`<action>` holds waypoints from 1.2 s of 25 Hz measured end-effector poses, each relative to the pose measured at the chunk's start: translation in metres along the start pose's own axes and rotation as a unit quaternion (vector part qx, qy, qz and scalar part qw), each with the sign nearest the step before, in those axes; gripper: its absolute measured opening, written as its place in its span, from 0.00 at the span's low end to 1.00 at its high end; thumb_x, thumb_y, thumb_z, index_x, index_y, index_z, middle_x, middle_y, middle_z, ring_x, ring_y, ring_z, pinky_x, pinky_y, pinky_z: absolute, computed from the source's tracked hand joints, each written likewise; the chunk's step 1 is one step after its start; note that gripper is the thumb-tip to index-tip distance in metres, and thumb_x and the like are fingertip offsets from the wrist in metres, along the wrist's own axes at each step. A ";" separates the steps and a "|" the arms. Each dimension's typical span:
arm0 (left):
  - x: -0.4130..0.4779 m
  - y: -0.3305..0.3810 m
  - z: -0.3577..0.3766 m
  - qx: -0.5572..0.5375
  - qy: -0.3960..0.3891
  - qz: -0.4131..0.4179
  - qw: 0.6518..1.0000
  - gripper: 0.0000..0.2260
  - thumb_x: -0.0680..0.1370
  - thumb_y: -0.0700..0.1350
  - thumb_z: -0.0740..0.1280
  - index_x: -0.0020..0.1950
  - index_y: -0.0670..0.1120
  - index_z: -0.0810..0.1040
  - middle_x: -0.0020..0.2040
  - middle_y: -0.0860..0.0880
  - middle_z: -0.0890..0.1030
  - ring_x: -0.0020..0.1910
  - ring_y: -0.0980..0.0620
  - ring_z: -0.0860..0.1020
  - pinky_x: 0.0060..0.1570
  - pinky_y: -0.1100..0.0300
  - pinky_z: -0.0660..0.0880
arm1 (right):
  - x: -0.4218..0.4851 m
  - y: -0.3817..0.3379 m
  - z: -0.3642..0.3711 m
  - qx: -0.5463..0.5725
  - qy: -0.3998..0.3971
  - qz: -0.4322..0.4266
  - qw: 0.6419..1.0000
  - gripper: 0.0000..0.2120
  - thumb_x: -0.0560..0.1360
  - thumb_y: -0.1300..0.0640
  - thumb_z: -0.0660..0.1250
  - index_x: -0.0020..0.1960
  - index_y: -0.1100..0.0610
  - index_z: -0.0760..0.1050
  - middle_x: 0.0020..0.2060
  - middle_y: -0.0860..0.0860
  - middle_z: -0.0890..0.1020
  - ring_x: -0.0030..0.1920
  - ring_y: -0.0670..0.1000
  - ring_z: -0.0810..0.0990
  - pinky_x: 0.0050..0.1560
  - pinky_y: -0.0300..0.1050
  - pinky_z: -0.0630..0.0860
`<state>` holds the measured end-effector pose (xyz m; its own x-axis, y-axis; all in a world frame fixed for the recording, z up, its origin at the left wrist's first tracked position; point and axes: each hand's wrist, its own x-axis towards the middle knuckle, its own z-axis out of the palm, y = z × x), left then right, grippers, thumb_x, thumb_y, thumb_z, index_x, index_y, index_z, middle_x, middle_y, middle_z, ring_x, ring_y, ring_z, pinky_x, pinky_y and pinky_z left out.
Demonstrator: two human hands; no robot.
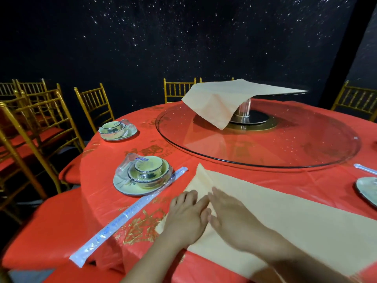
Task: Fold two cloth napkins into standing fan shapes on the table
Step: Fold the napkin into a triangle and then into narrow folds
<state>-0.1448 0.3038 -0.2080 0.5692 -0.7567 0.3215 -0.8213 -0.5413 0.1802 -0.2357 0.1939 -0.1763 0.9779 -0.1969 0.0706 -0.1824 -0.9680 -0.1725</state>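
A beige cloth napkin [285, 213] lies spread on the red tablecloth [98, 227] in front of me, its left end turned up into a first fold with a raised corner. My left hand [186, 216] lies flat on that folded left end, fingers together. My right hand [230, 219] presses flat on the napkin right beside it, fingers extended along the fold. Neither hand grips anything. A second beige napkin [220, 97] is draped over the small raised turntable at the table's centre, one corner hanging down.
A large glass lazy Susan [295, 152] fills the table's middle. Wrapped bowl-and-saucer sets [142, 176] [116, 130] stand at left, with wrapped chopsticks [130, 215] lying diagonally. A plate edge [367, 190] shows at right. Gold chairs [40, 123] ring the table.
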 end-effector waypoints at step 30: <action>-0.002 0.010 -0.013 0.023 -0.100 -0.035 0.994 0.43 0.60 0.66 0.31 0.73 0.61 0.57 0.72 0.53 0.60 0.71 0.50 0.58 0.66 0.56 0.54 | -0.187 0.200 -0.029 -0.036 -0.001 0.398 0.917 0.33 0.77 0.38 0.44 0.76 0.55 0.45 0.77 0.52 0.46 0.77 0.47 0.44 0.75 0.49 0.44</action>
<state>-0.1548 0.3044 -0.1950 0.6255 -0.7713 0.1173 -0.7789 -0.6086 0.1516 -0.4575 0.0327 -0.1949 0.5322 -0.8450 -0.0514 -0.8444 -0.5256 -0.1032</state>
